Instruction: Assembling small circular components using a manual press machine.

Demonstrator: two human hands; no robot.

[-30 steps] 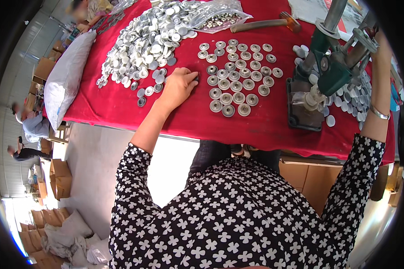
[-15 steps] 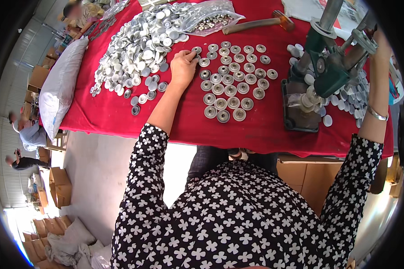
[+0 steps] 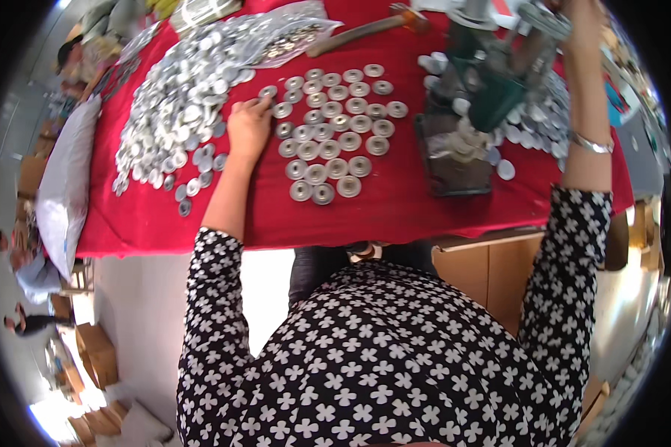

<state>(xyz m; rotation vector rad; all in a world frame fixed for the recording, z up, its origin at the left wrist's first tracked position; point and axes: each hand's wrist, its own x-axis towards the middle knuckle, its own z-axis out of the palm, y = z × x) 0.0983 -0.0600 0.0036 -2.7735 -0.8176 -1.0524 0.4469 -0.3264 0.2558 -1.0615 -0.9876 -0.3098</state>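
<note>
My left hand (image 3: 250, 128) is left of the rows of round metal discs (image 3: 329, 149). Its fingers are drawn together, and their tips are on one metal disc (image 3: 268, 91) at the top left of the group. At the top right, my right hand (image 3: 585, 16) is by the top of a green hand press (image 3: 496, 97), closed at its lever. The picture's edge and blur hide part of those fingers. White round pieces (image 3: 466, 141) sit at the foot of the press.
A big heap of white and grey caps (image 3: 168, 112) lies to the left, beside a bag of metal parts (image 3: 291, 37). Behind is a hammer (image 3: 361, 33). More caps (image 3: 533, 123) lie right of the press. A white sack (image 3: 67, 186) stands at the table's left edge.
The whole view has shifted, so the table's things appear further left. My left hand remains at the same disc, its fingertips slightly lower against it. My right hand stays up by the press.
</note>
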